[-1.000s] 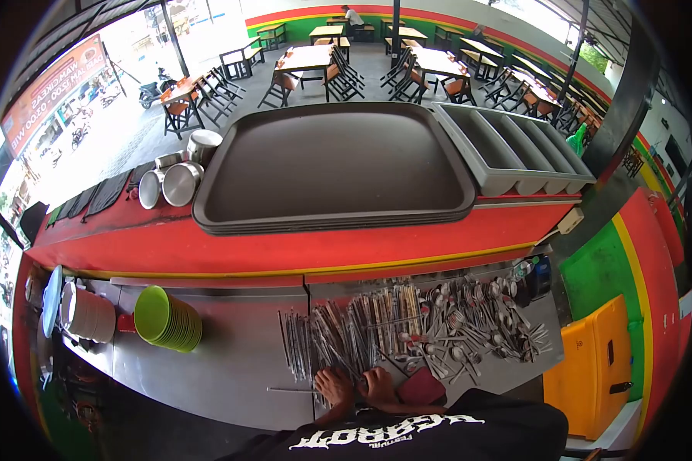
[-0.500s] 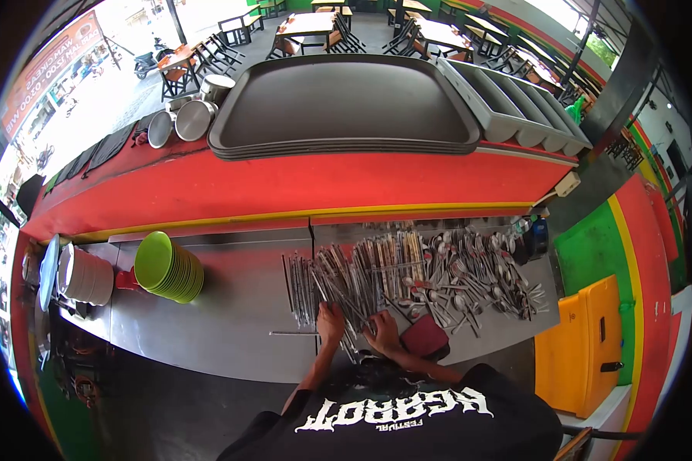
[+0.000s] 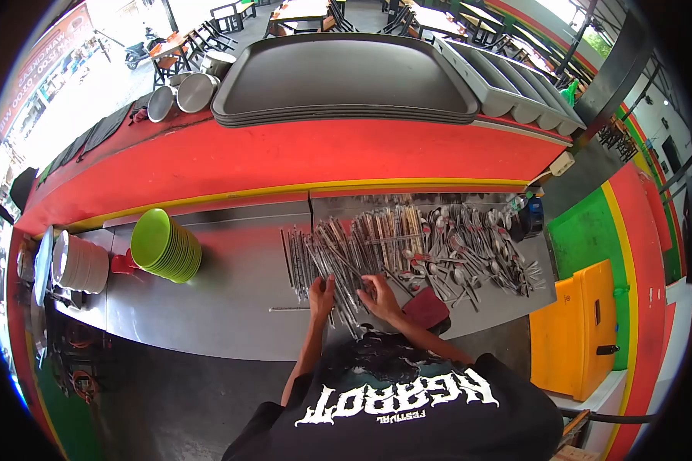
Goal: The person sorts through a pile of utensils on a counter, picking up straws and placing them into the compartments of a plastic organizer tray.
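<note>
A loose sheaf of chopsticks (image 3: 342, 284) lies slanted on the steel counter, its lower ends fanned toward my body. My left hand (image 3: 321, 298) is against its left side, thumb and fingers apart. On the other side, my right hand (image 3: 378, 298) has curved, parted fingers near the sticks. More dark chopsticks (image 3: 294, 261) lie in a row at the left, and lighter chopsticks (image 3: 396, 234) lie behind to the right. Beyond these is a heap of spoons and forks (image 3: 469, 253). A dark red block-like thing (image 3: 426, 309) sits by my right forearm.
Green bowls (image 3: 165, 246) and white bowls (image 3: 81, 263) stand stacked on the counter (image 3: 231, 307) at left. A red ledge (image 3: 284, 154) behind carries black trays (image 3: 346, 77), a grey cutlery tray (image 3: 511, 84) and metal pots (image 3: 196, 94). A yellow cooler box (image 3: 573, 338) stands right.
Both hands have moved a little away from my body along the chopsticks, and their fingers look more spread. The camera view has tilted down, shifting the scene upward.
</note>
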A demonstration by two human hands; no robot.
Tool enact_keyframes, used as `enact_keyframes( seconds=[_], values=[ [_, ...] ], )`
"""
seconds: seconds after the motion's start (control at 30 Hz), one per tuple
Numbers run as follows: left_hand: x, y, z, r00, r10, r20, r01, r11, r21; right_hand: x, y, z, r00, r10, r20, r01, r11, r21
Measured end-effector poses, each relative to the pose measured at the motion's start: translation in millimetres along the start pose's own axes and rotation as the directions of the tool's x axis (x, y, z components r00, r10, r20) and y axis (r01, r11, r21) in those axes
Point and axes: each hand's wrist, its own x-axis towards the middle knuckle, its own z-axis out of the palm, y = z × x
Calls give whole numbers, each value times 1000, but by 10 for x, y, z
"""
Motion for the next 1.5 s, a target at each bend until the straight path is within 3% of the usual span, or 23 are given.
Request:
enact_keyframes(
  seconds=[0.1, 0.17, 0.23, 0.3, 0.33, 0.37, 0.43, 0.47, 0.57, 0.6, 0.7, 0.83, 0.93, 1.03, 1.3, 1.33, 1.43, 1.47, 1.5],
  values=[
    [43, -11, 38, 998, 24, 54, -21, 998, -61, 38, -10, 160, 965, 190, 181, -240, 919, 313],
    [-39, 243, 140, 996, 51, 68, -38, 984, -173, 50, -50, 230, 950, 225, 216, -302, 836, 458],
    [-99, 391, 221, 995, -14, 100, 30, 987, -158, 35, -168, 231, 930, 260, 260, -366, 723, 586],
    [-126, 425, 278, 986, -80, 150, 107, 978, -181, 26, -200, 135, 890, 299, 345, -448, 712, 541],
    [-117, 424, 279, 986, 2, 168, 15, 995, -100, 7, -153, 114, 870, 324, 372, -485, 695, 530],
    [-130, 417, 303, 985, 8, 173, 14, 992, -122, -16, -109, 102, 849, 349, 398, -522, 677, 519],
    [-197, 430, 370, 983, 10, 183, 21, 986, -167, -75, -66, 99, 884, 317, 344, -460, 727, 510],
    [-202, 434, 361, 985, -11, 174, 23, 998, -64, -111, -39, 96, 898, 301, 320, -430, 751, 501],
    [-231, 429, 385, 962, -85, 259, 122, 984, -129, -164, -136, 33, 847, 384, 366, -531, 621, 576],
    [-266, 494, 427, 952, -51, 301, 137, 953, -272, -177, -152, 30, 849, 378, 369, -529, 607, 594],
    [-273, 565, 459, 956, 29, 291, 116, 877, -466, -236, -220, -23, 850, 340, 402, -527, 554, 645],
    [-321, 873, 473, 927, 103, 360, 119, 831, -543, -376, -351, -149, 836, 338, 432, -548, 474, 689],
    [-427, 983, 549, 915, 216, 340, -32, 880, -473, -439, -430, -301, 833, 358, 422, -548, 428, 719],
    [-561, 1101, 627, 888, 242, 390, -60, 903, -425, -538, -435, -433, 836, 374, 402, -542, 443, 715],
    [-726, 1129, 1036, 821, 177, 542, 46, 927, -372, -691, -371, -854, 862, 387, 328, -487, 447, 751],
    [-726, 1065, 1107, 834, 206, 512, -47, 951, -306, -700, -372, -931, 855, 402, 328, -494, 438, 751],
    [-871, 1164, 1323, 796, 197, 572, -10, 950, -312, -729, -327, -1152, 856, 418, 306, -488, 453, 746],
    [-938, 1158, 1430, 817, 134, 560, 83, 935, -344, -764, -300, -1229, 866, 409, 287, -472, 480, 739],
    [-922, 1028, 1491, 824, 89, 559, 54, 971, -233, -803, -274, -1307, 876, 400, 268, -455, 506, 732]
  ],
)
